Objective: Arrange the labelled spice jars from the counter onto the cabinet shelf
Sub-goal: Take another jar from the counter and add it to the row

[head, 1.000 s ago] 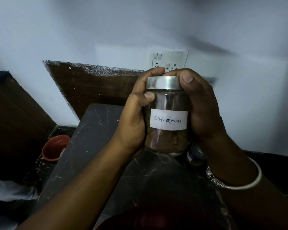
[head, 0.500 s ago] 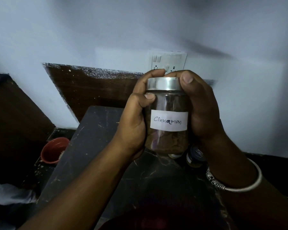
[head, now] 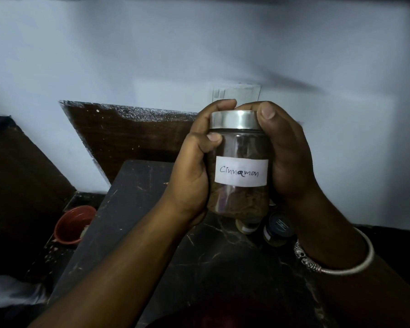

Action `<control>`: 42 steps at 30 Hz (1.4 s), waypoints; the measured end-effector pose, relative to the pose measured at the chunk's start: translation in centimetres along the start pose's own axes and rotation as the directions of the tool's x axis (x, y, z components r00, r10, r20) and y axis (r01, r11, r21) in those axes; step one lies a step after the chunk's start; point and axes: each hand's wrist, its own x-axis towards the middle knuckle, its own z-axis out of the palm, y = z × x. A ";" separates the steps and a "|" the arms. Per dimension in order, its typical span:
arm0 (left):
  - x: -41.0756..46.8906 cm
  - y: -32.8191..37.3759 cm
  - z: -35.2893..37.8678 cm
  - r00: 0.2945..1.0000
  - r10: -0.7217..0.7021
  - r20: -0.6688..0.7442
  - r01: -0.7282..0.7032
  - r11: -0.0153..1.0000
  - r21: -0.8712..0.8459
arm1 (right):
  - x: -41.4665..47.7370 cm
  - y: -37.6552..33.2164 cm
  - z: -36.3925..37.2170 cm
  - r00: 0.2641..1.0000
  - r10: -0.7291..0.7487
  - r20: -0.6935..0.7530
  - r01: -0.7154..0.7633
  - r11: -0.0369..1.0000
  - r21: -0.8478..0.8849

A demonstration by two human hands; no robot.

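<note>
A glass jar (head: 239,147) with a silver metal lid and a white label reading "Cinnamon" is held upright in the air above the dark counter (head: 152,209). Brown powder fills its lower part. My left hand (head: 189,176) wraps its left side and my right hand (head: 291,157) wraps its right side, thumbs near the lid. Below the jar, two small jars stand on the counter: one with a dark lid (head: 278,229) and one mostly hidden behind the held jar (head: 247,227). No cabinet shelf is in view.
A white wall with a switch plate (head: 234,92) rises behind the counter. A dark wooden board (head: 128,138) leans against the wall. A red bowl (head: 74,224) sits lower left beside the counter. A silver bangle (head: 336,263) circles my right wrist.
Both hands and the cinnamon jar sit slightly lower in view than a second ago. The grip is unchanged.
</note>
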 end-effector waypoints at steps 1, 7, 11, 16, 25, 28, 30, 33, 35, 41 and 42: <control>0.2 0.0 0.0 1.000 0.000 0.001 0.000 1.000 -0.001 | 0.1 0.0 -0.1 1.000 -0.007 0.002 0.007 1.000 -0.012; 2.1 0.3 0.0 1.000 0.020 0.011 -0.020 1.000 0.018 | 1.6 -0.2 0.0 0.999 -0.046 -0.003 0.046 0.999 -0.005; 3.2 0.2 -0.1 1.000 0.016 0.002 -0.016 0.999 0.050 | 2.4 -0.2 0.2 0.999 -0.043 -0.030 0.044 0.998 0.035; 3.6 -0.1 -0.1 1.000 0.007 -0.017 -0.005 0.997 0.079 | 2.4 -0.3 0.1 0.999 -0.032 -0.034 0.034 0.998 0.049; 4.4 1.1 0.4 0.998 0.064 0.028 -0.067 0.992 0.103 | 3.4 -1.4 -0.2 0.996 -0.092 -0.011 0.091 0.993 -0.080; 5.5 2.6 1.0 0.993 0.105 0.059 -0.112 0.983 0.142 | 4.3 -3.1 -0.3 0.994 -0.107 0.020 0.109 0.977 -0.183; 6.9 3.9 1.3 0.989 0.125 0.077 -0.136 0.978 0.160 | 5.2 -4.6 -0.4 0.992 -0.109 0.060 0.121 0.956 -0.267; 9.1 6.2 2.2 0.982 0.160 0.096 -0.177 0.961 0.212 | 6.7 -6.9 -0.6 0.986 -0.106 0.130 0.147 0.918 -0.368; 11.0 7.8 3.3 0.971 0.208 0.115 -0.231 0.942 0.245 | 8.3 -8.7 -0.5 0.980 -0.100 0.170 0.167 0.881 -0.443; 17.0 12.1 5.8 0.928 0.321 0.190 -0.371 0.846 0.383 | 14.0 -14.1 0.4 0.966 -0.186 0.179 0.257 0.731 -0.632; 18.5 13.1 6.3 0.923 0.329 0.200 -0.384 0.829 0.408 | 15.5 -15.2 0.6 0.961 -0.217 0.173 0.276 0.701 -0.658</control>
